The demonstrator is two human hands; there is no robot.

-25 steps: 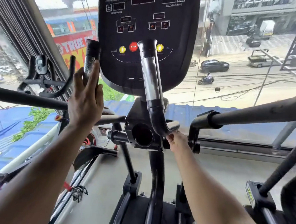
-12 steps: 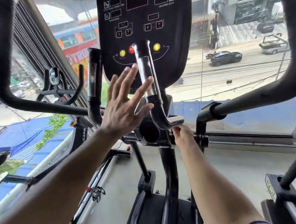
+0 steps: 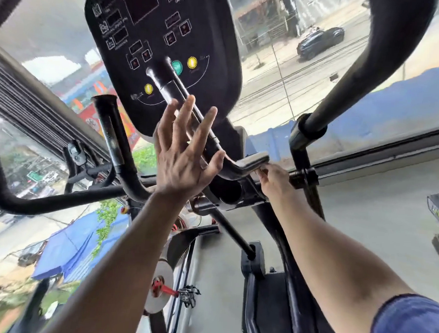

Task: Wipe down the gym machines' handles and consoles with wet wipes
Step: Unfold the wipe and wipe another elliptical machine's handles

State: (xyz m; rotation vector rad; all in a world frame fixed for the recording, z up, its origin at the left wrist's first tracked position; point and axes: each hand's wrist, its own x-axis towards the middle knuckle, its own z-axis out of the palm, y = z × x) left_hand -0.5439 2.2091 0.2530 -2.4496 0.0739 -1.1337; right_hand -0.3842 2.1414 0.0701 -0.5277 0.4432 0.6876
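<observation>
Head view: the left hand (image 3: 182, 155), fingers spread and straight, reaches at centre toward the inner right handlebar (image 3: 188, 108), thumb touching its bend. At three o'clock from it the right hand (image 3: 272, 178) has its fingers curled under the bar's flat end, though whether it grips a wet wipe I cannot tell; none shows. The console (image 3: 153, 43) sits at twelve o'clock, the inner left handlebar (image 3: 113, 140) at nine. I judge the wiping barely underway, with console and handles left
</observation>
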